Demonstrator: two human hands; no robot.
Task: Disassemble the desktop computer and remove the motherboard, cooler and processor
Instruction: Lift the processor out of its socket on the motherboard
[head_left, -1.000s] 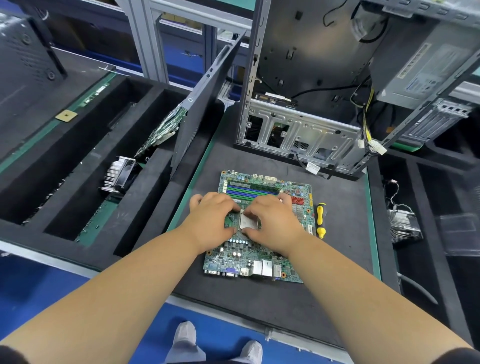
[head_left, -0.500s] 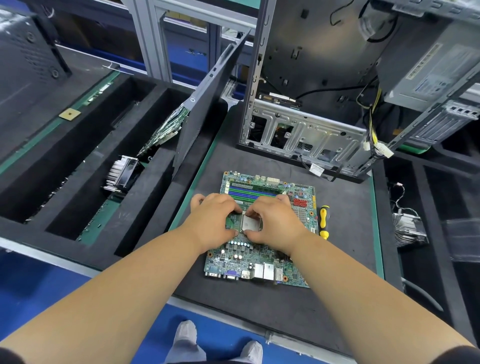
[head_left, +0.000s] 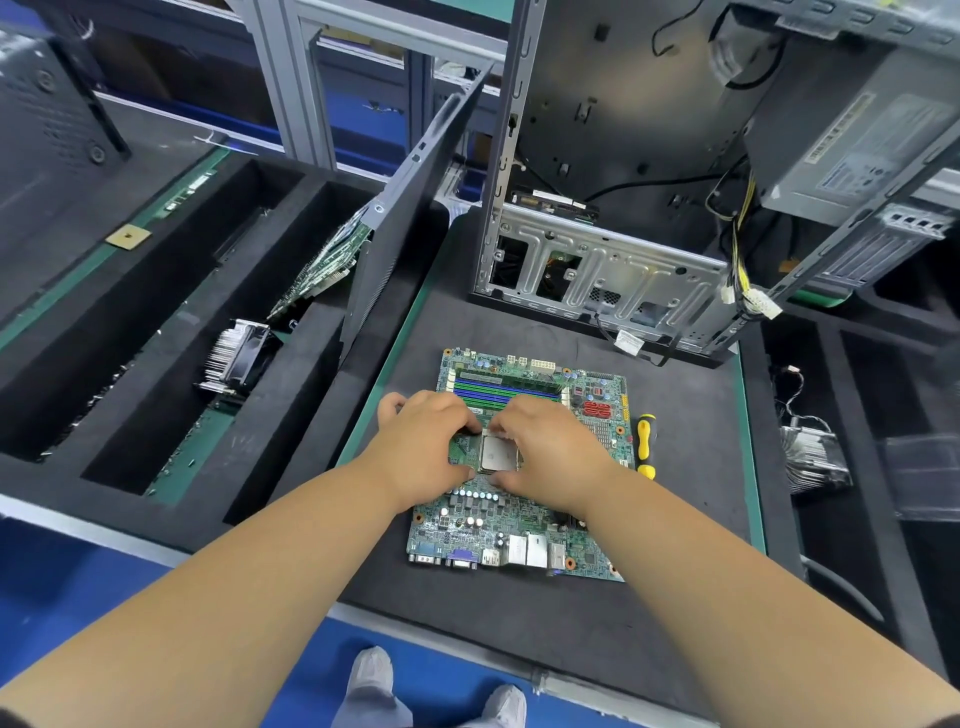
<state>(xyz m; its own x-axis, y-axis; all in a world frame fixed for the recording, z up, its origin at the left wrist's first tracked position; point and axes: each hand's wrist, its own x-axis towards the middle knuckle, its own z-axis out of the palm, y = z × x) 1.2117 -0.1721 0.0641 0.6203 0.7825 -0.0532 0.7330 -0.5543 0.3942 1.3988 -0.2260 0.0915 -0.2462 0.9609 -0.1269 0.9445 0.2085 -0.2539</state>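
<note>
Processor removal in hand: board out of case, 2 hands at the chip.
Motherboard (head_left: 519, 525) flat on mat (head_left: 691, 519), processor (head_left: 496, 453) seated at ctr. Left hand (head_left: 428, 452) and right hand (head_left: 545, 452) curled, fingertips on chip edges; firm grip or not, can't tell. Next, likely: straight lift. Socket latch hidden. Screwdriver (head_left: 645, 444) beside board; case (head_left: 613, 270) behind.

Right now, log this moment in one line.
motherboard flat on mat | processor in socket | left hand, right hand at processor edges | screwdriver beside board
</note>
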